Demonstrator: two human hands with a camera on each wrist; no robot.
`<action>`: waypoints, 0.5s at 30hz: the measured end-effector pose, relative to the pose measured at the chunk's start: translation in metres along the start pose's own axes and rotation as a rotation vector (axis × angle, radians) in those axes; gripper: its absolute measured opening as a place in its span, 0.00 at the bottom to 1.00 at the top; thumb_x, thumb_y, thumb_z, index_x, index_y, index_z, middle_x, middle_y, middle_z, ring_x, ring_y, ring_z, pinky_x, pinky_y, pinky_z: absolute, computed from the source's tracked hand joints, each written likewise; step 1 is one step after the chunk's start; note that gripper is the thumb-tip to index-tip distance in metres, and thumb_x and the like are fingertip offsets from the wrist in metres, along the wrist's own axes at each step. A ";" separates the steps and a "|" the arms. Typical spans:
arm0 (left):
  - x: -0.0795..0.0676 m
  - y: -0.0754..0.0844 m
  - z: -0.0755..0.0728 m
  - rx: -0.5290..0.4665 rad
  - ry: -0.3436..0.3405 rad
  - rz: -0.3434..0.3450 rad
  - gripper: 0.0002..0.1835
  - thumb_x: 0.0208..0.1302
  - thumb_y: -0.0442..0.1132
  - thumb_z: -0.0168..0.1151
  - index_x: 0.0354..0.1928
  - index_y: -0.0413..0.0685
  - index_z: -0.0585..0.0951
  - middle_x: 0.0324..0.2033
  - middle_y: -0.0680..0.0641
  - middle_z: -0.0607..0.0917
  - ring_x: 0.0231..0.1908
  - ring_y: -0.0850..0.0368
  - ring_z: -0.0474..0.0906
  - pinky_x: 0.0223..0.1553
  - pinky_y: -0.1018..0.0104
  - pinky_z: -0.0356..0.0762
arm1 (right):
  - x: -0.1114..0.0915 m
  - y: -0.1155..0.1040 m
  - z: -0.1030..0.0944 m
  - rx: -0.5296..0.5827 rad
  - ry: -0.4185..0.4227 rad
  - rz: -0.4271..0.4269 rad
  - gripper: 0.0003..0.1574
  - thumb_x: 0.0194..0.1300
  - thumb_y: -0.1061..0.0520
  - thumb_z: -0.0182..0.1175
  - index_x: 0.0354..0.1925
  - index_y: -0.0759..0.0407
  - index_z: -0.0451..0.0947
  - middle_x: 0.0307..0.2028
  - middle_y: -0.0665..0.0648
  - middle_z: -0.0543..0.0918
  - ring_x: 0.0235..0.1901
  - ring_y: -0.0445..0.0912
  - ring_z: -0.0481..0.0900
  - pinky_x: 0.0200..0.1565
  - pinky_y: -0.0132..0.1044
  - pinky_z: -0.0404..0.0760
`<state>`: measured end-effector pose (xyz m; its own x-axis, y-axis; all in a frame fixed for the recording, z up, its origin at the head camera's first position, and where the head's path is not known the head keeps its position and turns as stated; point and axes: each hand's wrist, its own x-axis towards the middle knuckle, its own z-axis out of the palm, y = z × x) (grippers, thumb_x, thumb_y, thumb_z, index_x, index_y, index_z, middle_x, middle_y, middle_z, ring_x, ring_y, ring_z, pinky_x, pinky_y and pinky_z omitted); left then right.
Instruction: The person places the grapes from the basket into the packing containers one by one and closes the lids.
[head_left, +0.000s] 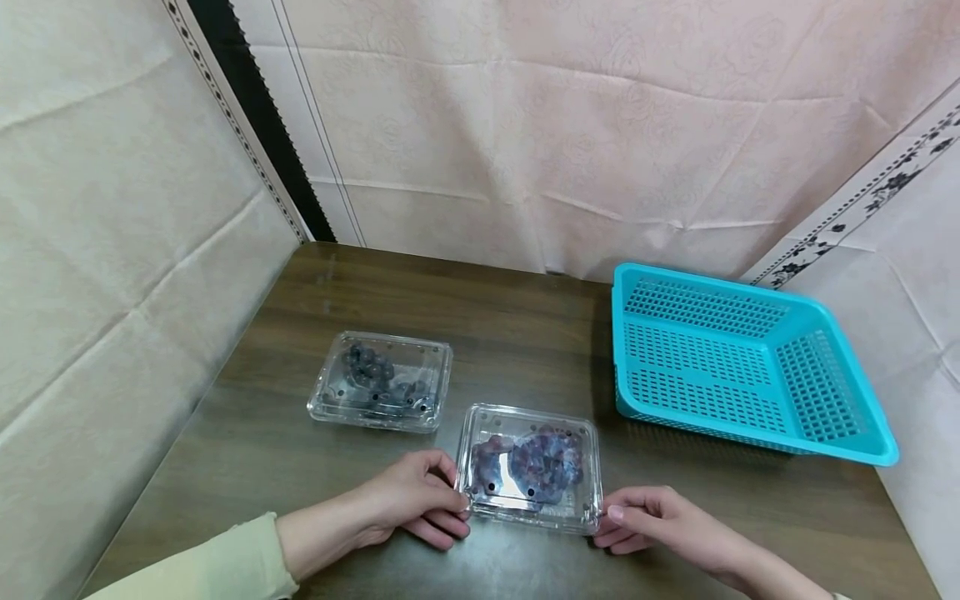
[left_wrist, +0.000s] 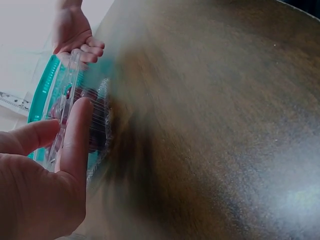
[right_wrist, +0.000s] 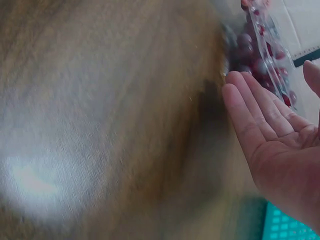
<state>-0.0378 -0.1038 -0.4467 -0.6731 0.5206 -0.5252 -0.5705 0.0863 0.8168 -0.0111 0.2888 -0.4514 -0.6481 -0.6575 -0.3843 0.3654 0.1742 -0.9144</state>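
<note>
A clear plastic clamshell (head_left: 480, 429) with reddish-purple grapes (head_left: 551, 467) inside is between my two hands, its lid down. My left hand (head_left: 420, 500) pinches its near left corner; in the left wrist view the thumb (left_wrist: 76, 137) and a finger lie on either side of the rim. At the right edge, my right hand (head_left: 652, 521) touches the clamshell with its fingertips. Those fingers (right_wrist: 247, 117) look straight in the right wrist view, the thumb apart from them. A second clear clamshell (head_left: 420, 358) with dark grapes (head_left: 367, 367) sits behind and to the left.
A turquoise perforated basket (head_left: 697, 362) stands at the right on the brown wooden table (head_left: 255, 467), with nothing inside. Pale patterned cloth (head_left: 525, 150) hangs behind the table and along both sides.
</note>
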 end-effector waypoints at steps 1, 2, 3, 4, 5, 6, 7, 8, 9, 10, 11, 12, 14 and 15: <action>0.000 0.000 0.000 0.003 -0.001 -0.001 0.15 0.65 0.26 0.69 0.48 0.36 0.72 0.40 0.32 0.90 0.36 0.44 0.92 0.36 0.53 0.93 | 0.002 0.001 0.002 0.013 -0.007 0.003 0.25 0.88 0.58 0.46 0.64 0.81 0.74 0.56 0.78 0.84 0.54 0.54 0.89 0.56 0.45 0.89; 0.000 0.000 0.000 0.003 -0.001 -0.002 0.16 0.65 0.26 0.69 0.48 0.36 0.72 0.40 0.32 0.90 0.36 0.44 0.92 0.36 0.53 0.93 | 0.003 0.002 0.004 0.028 -0.015 0.008 0.25 0.88 0.58 0.46 0.63 0.81 0.74 0.55 0.78 0.84 0.54 0.54 0.89 0.56 0.45 0.90; 0.000 0.000 0.000 0.006 -0.002 -0.002 0.16 0.65 0.26 0.69 0.49 0.36 0.72 0.40 0.32 0.90 0.36 0.44 0.92 0.36 0.53 0.93 | 0.004 0.003 0.006 0.038 -0.023 0.009 0.25 0.88 0.58 0.47 0.63 0.81 0.75 0.55 0.79 0.84 0.53 0.54 0.90 0.55 0.45 0.90; 0.001 0.000 0.000 0.007 -0.004 -0.002 0.16 0.65 0.26 0.68 0.49 0.36 0.72 0.40 0.32 0.90 0.36 0.44 0.92 0.36 0.53 0.93 | 0.006 0.004 0.007 0.045 -0.030 0.010 0.25 0.87 0.58 0.47 0.62 0.81 0.75 0.54 0.79 0.85 0.53 0.54 0.90 0.55 0.45 0.90; 0.001 0.000 -0.001 0.010 -0.004 -0.002 0.15 0.66 0.26 0.68 0.49 0.36 0.72 0.40 0.32 0.90 0.36 0.44 0.92 0.36 0.53 0.93 | 0.007 0.005 0.008 0.052 -0.036 0.010 0.25 0.87 0.58 0.47 0.61 0.81 0.75 0.54 0.79 0.85 0.52 0.54 0.90 0.55 0.46 0.90; 0.001 0.000 -0.001 0.012 -0.006 -0.003 0.15 0.66 0.26 0.68 0.49 0.36 0.73 0.40 0.32 0.90 0.36 0.44 0.92 0.36 0.52 0.93 | 0.008 0.006 0.010 0.057 -0.042 0.011 0.24 0.87 0.58 0.47 0.61 0.82 0.75 0.54 0.79 0.85 0.52 0.53 0.90 0.55 0.46 0.90; 0.001 0.000 -0.001 0.014 -0.008 -0.003 0.15 0.66 0.26 0.69 0.49 0.36 0.73 0.40 0.32 0.90 0.36 0.44 0.92 0.36 0.52 0.93 | 0.009 0.007 0.010 0.063 -0.044 0.014 0.24 0.87 0.58 0.48 0.60 0.82 0.75 0.53 0.78 0.85 0.51 0.53 0.90 0.54 0.45 0.90; 0.001 0.000 -0.001 0.016 -0.010 -0.004 0.15 0.66 0.26 0.69 0.49 0.36 0.73 0.40 0.32 0.90 0.36 0.44 0.92 0.35 0.52 0.93 | 0.010 0.008 0.011 0.069 -0.047 0.017 0.24 0.87 0.58 0.48 0.60 0.82 0.75 0.53 0.78 0.85 0.51 0.52 0.91 0.54 0.45 0.90; 0.001 0.000 -0.002 0.017 -0.013 -0.006 0.15 0.66 0.26 0.69 0.49 0.36 0.73 0.40 0.33 0.90 0.36 0.44 0.92 0.35 0.52 0.93 | 0.011 0.009 0.011 0.074 -0.048 0.018 0.25 0.87 0.58 0.48 0.59 0.82 0.75 0.53 0.77 0.86 0.51 0.52 0.91 0.54 0.44 0.90; 0.001 0.000 -0.002 0.019 -0.015 -0.006 0.15 0.66 0.27 0.69 0.49 0.37 0.73 0.40 0.33 0.90 0.36 0.44 0.92 0.35 0.52 0.93 | 0.012 0.010 0.011 0.082 -0.049 0.021 0.25 0.87 0.58 0.48 0.59 0.83 0.75 0.52 0.77 0.86 0.50 0.51 0.91 0.54 0.44 0.90; 0.001 0.000 -0.002 0.021 -0.018 -0.007 0.15 0.66 0.27 0.69 0.49 0.37 0.73 0.40 0.33 0.90 0.36 0.44 0.92 0.35 0.52 0.93 | 0.012 0.011 0.011 0.095 -0.051 0.024 0.25 0.87 0.58 0.48 0.59 0.83 0.74 0.52 0.76 0.87 0.50 0.51 0.91 0.53 0.43 0.90; 0.001 0.000 -0.002 0.023 -0.021 -0.009 0.15 0.66 0.27 0.69 0.49 0.37 0.73 0.40 0.33 0.90 0.36 0.44 0.92 0.35 0.52 0.93 | 0.013 0.011 0.011 0.110 -0.053 0.027 0.25 0.87 0.58 0.48 0.59 0.83 0.74 0.52 0.75 0.87 0.50 0.50 0.91 0.54 0.43 0.90; 0.001 0.000 -0.002 0.026 -0.025 -0.011 0.15 0.66 0.27 0.69 0.49 0.37 0.73 0.40 0.33 0.90 0.36 0.44 0.92 0.35 0.52 0.93 | 0.014 0.012 0.011 0.145 -0.061 0.032 0.25 0.87 0.58 0.47 0.59 0.83 0.74 0.52 0.72 0.88 0.50 0.50 0.91 0.54 0.42 0.90; 0.001 0.000 -0.002 0.027 -0.026 -0.012 0.15 0.67 0.27 0.69 0.48 0.37 0.73 0.40 0.33 0.90 0.36 0.44 0.92 0.35 0.52 0.93 | 0.014 0.012 0.011 0.163 -0.066 0.036 0.24 0.87 0.58 0.47 0.59 0.82 0.75 0.52 0.71 0.88 0.50 0.50 0.91 0.54 0.42 0.90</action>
<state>-0.0400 -0.1052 -0.4476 -0.6534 0.5414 -0.5291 -0.5654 0.1159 0.8167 -0.0087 0.2732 -0.4663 -0.5894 -0.7007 -0.4021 0.4941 0.0811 -0.8656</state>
